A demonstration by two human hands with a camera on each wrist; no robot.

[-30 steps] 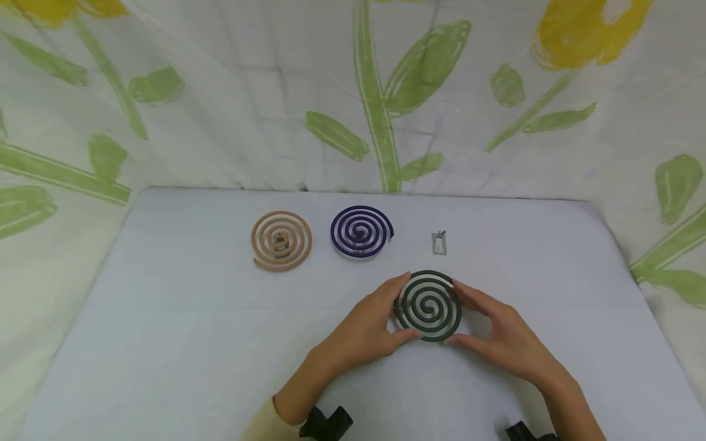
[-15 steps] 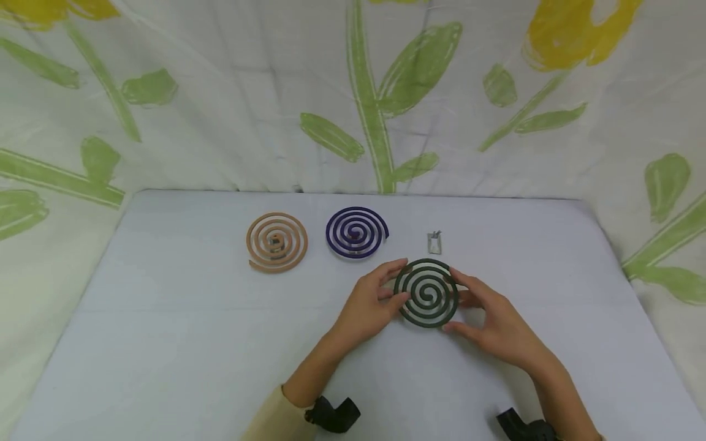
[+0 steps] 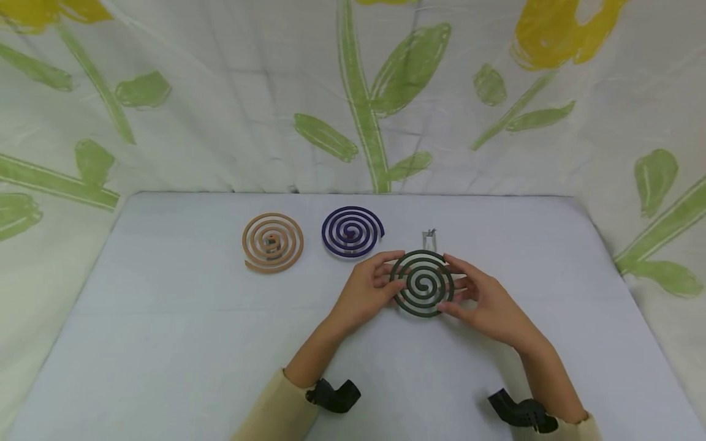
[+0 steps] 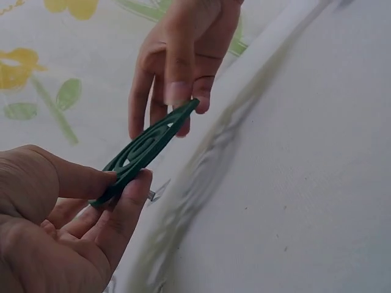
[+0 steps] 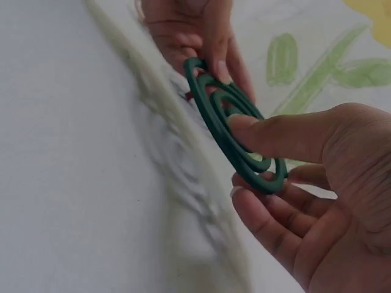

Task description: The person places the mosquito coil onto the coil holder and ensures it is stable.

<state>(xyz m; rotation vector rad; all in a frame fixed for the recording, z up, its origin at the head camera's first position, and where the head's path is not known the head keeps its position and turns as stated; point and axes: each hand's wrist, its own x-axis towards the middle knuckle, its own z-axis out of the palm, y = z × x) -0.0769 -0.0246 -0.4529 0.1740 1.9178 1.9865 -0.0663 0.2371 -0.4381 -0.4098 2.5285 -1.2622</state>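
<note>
A dark green mosquito coil (image 3: 422, 284) is held above the table between both hands, face toward the head camera. My left hand (image 3: 364, 291) pinches its left side, thumb on the near face and fingers behind. Opposite it, my right hand (image 3: 488, 306) grips the right side, its thumb (image 5: 247, 129) lying over the rings in the right wrist view. In the left wrist view the coil (image 4: 146, 149) appears tilted, nearly edge-on. Just beyond it lies a small metal coil stand (image 3: 431, 233), its lower end hidden behind the coil.
An orange coil (image 3: 272, 235) and a purple coil (image 3: 350, 232) sit toward the back of the white table (image 3: 182, 343), metal pieces showing through their rings. Behind the table hangs a white curtain (image 3: 220, 122) with painted flowers. Black wrist cameras (image 3: 336, 397) are strapped on both wrists.
Both hands have raised the green coil and carried it toward the back, so it now overlaps the stand. The left thumb has shifted from the coil's lower edge onto its left face.
</note>
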